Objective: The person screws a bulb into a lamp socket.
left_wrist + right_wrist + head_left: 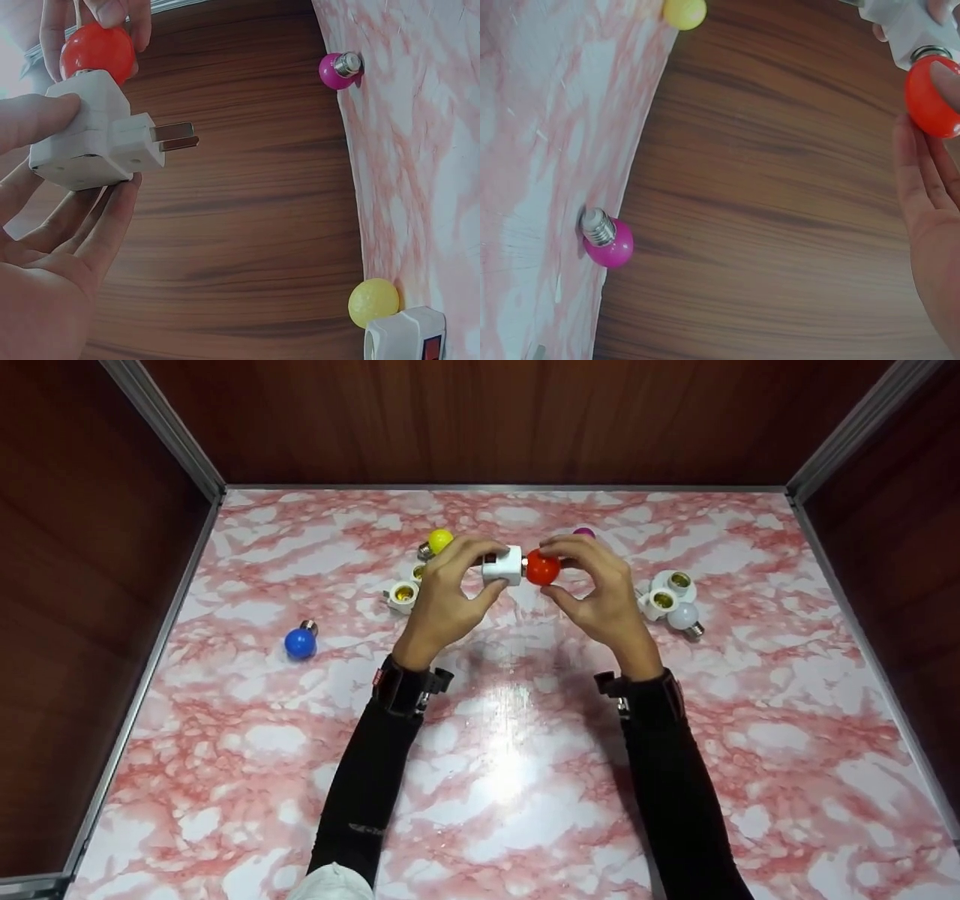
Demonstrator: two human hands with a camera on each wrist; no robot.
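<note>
Above the table, my left hand (452, 600) grips a white plug-in bulb socket (507, 565) between thumb and fingers. Two flat metal prongs (175, 136) stick out of its side in the left wrist view. My right hand (604, 598) pinches a red light bulb (543, 568) by its globe. The bulb's metal base points into the socket's mouth, and a short stretch of its thread shows between the two in the head view. In the right wrist view the red bulb (928, 94) sits at the socket's opening; how deep the base goes is hidden.
Beside the left hand are a yellow bulb (440, 540) and white sockets (403, 595), partly covered. A blue bulb (301, 643) lies farther left. Right of the right hand are more white sockets (663, 601) and a white bulb (682, 616). A magenta bulb (610, 243) lies near the back panel.
</note>
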